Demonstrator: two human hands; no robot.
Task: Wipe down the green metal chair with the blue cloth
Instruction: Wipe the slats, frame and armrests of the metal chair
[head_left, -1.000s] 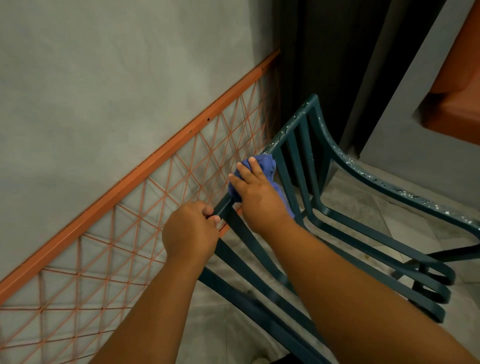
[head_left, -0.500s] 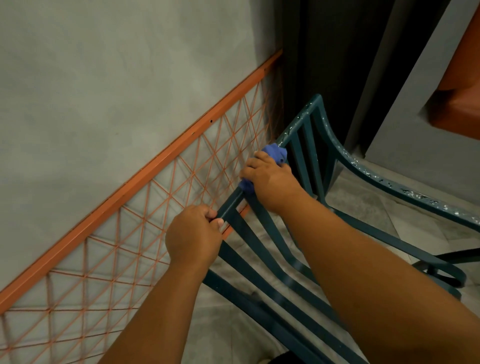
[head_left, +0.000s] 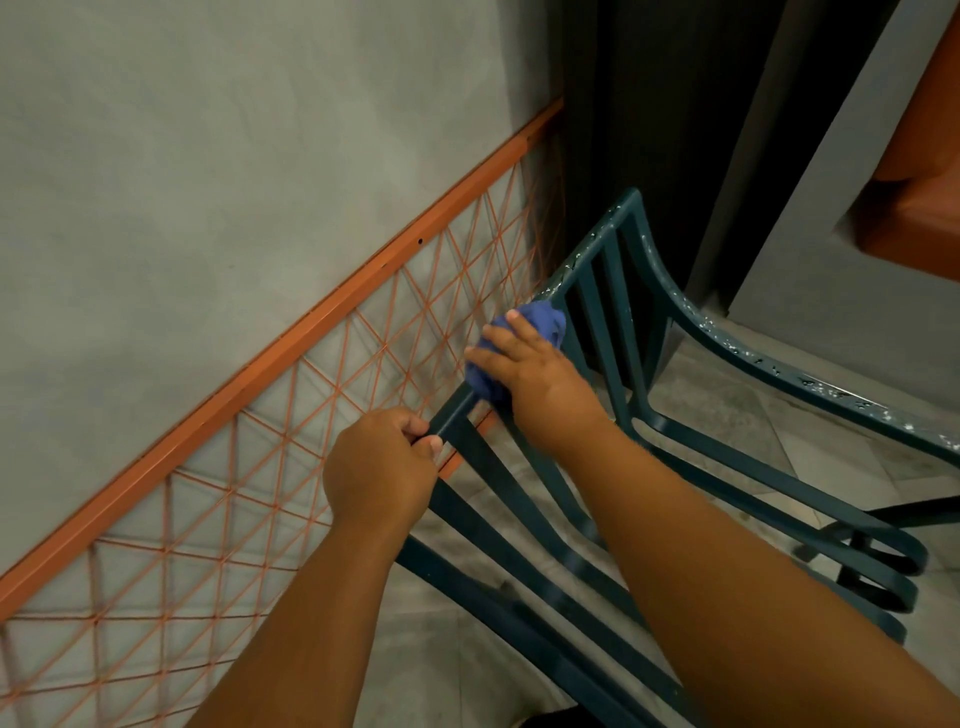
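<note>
The green metal chair (head_left: 737, 467) stands before me, its slatted back and seat running from lower centre to the right. Its top rail carries flecks of chipped paint. My left hand (head_left: 382, 465) is closed around the top rail of the backrest. Just beyond it, my right hand (head_left: 535, 374) presses the bunched blue cloth (head_left: 540, 317) onto the same rail, fingers spread over the cloth. Part of the cloth is hidden under my palm.
A grey wall with an orange metal rail and lattice panel (head_left: 311, 415) runs close along the chair's left side. A dark doorway (head_left: 649, 130) lies behind the chair. An orange seat (head_left: 914, 208) shows at upper right. Grey tiled floor (head_left: 727, 395) is under the chair.
My right hand has slid the blue cloth a little farther along the top rail, away from my left hand, and more of the cloth now shows above the fingers. My left hand keeps its grip.
</note>
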